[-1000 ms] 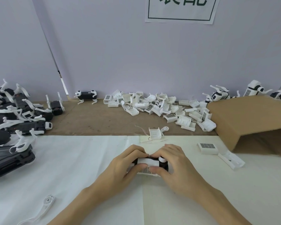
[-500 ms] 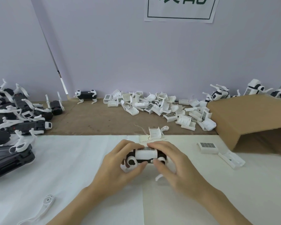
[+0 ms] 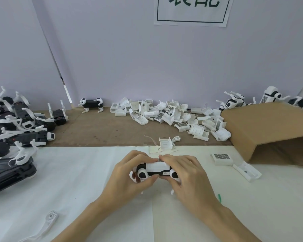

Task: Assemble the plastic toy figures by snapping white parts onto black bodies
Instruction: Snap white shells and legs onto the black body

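Observation:
Both hands hold one toy figure (image 3: 156, 170) just above the white sheet in front of me: a black body with a white shell on its top and round white leg joints on its near side. My left hand (image 3: 129, 179) grips its left end, thumb under the near edge. My right hand (image 3: 185, 175) grips its right end, fingers curled over the far side of the white shell. The figure's far side is hidden by my fingers.
A heap of white shells (image 3: 173, 116) lies along the back wall. Black bodies with white legs (image 3: 16, 130) are piled at the left. A cardboard box (image 3: 269, 130) lies at the right with finished figures (image 3: 234, 102) behind it. Loose white parts (image 3: 222, 158) lie nearby; a white leg (image 3: 49, 220) lies near left.
The figure has been turned in my hands: its underside grille faced me, now the white shell is on top and the leg joints face me. The hands sit slightly higher.

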{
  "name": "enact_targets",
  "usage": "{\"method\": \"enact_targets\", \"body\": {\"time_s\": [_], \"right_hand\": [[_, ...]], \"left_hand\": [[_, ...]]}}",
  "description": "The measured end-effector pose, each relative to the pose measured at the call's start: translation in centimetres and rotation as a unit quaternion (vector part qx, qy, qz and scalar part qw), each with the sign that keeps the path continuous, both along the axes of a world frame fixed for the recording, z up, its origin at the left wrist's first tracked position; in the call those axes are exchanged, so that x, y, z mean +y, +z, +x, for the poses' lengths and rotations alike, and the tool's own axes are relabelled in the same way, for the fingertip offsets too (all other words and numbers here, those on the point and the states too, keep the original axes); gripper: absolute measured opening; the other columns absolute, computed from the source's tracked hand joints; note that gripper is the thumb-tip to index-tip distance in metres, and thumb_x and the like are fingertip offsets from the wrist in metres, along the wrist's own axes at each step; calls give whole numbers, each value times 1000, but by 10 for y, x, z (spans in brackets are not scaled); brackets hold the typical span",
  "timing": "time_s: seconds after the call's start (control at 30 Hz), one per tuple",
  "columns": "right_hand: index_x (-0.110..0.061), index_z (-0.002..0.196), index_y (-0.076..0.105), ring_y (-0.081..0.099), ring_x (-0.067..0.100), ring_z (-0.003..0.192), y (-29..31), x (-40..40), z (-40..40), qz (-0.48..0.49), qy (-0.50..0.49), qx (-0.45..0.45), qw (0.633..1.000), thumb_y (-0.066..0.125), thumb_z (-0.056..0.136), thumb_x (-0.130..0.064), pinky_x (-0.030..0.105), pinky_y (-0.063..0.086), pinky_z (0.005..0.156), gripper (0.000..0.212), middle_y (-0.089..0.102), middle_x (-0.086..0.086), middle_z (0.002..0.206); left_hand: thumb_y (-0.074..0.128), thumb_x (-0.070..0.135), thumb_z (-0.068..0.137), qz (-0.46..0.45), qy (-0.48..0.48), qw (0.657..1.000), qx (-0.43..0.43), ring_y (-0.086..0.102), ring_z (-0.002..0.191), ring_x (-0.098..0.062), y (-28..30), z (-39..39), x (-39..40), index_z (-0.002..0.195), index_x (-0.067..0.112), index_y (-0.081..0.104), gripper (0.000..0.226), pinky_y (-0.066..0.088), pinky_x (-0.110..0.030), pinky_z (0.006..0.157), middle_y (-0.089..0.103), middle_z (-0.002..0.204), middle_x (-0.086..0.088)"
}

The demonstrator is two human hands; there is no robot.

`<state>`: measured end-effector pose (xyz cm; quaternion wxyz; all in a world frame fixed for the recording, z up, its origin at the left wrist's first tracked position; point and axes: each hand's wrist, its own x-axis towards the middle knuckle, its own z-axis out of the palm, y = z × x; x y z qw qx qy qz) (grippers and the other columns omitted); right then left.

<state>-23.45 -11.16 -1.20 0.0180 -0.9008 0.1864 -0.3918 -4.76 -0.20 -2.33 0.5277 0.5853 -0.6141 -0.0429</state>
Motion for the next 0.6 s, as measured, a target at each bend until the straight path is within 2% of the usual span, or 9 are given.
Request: {"method": "enact_targets", "body": {"time_s": [0.07, 0.17, 0.2, 0.27, 0.3, 0.33, 0.4, 0.5, 0.6], "right_hand": [[-26, 132, 66, 52, 5, 113, -2, 0, -1, 40, 3, 13, 999, 82, 86, -29, 25, 46, 98, 49, 68, -17, 126], [-39, 141, 55, 52, 4, 121, -6, -3, -4, 165, 43, 5, 985, 69, 97, -27, 27, 50, 99, 48, 57, -25, 138], [-44, 141, 53, 55, 4, 120, -6, -4, -5, 219, 69, -11, 973, 67, 99, -23, 28, 53, 96, 49, 56, -25, 139], [-45, 140, 54, 58, 8, 121, -5, -5, -5, 300, 119, -41, 946, 66, 100, -14, 31, 57, 91, 51, 57, -21, 140], [-41, 141, 55, 56, 9, 130, -5, -6, -4, 307, 131, -50, 941, 66, 100, -12, 31, 54, 98, 51, 55, -18, 144], [-38, 142, 55, 50, 9, 139, -5, -6, -4, 299, 133, -49, 944, 67, 99, -12, 28, 47, 108, 51, 51, -18, 149], [-38, 144, 54, 42, 4, 145, -5, -5, -3, 261, 112, -30, 958, 72, 96, -13, 25, 38, 116, 57, 46, -22, 154], [-37, 139, 59, 56, 8, 129, -5, -3, -3, 214, 73, -34, 974, 71, 87, -18, 34, 50, 105, 57, 57, -22, 142], [-35, 133, 64, 64, 12, 112, -5, 2, -3, 228, 70, -53, 970, 54, 81, -28, 36, 55, 93, 52, 66, -21, 127]], "left_hand": [[82, 38, 86, 5, 4, 1000, 16, 67, 99, -24, 0, -2, 2, 122, 39, 71, 37, 55, -28, 73, 66, 115, 8], [81, 48, 84, 21, -10, 988, 151, 69, 91, -22, 4, -9, 7, 138, 40, 56, 59, 56, -24, 80, 67, 121, 5], [79, 52, 84, 23, -9, 983, 181, 67, 84, -22, 7, -10, 8, 138, 42, 55, 60, 56, -26, 82, 69, 121, 6], [74, 58, 84, 32, 13, 985, 168, 61, 72, -24, 13, -11, 9, 132, 44, 61, 53, 58, -35, 81, 73, 107, 6], [74, 60, 82, 26, 30, 988, 146, 58, 67, -20, 16, -13, 11, 127, 44, 65, 49, 57, -33, 79, 73, 97, 8], [75, 61, 79, 10, 56, 991, 124, 53, 62, -13, 18, -17, 12, 121, 45, 68, 45, 54, -25, 75, 72, 89, 13], [79, 65, 72, -32, 114, 990, 79, 46, 59, -9, 21, -28, 14, 110, 49, 72, 42, 44, -14, 64, 70, 86, 21], [82, 71, 70, -86, 125, 988, 11, 48, 62, -5, 24, -48, 16, 112, 41, 74, 52, 41, -13, 57, 72, 98, 19], [81, 69, 74, -74, 101, 992, 23, 53, 68, -7, 25, -55, 17, 127, 34, 72, 65, 43, -11, 64, 69, 104, 14]]}}
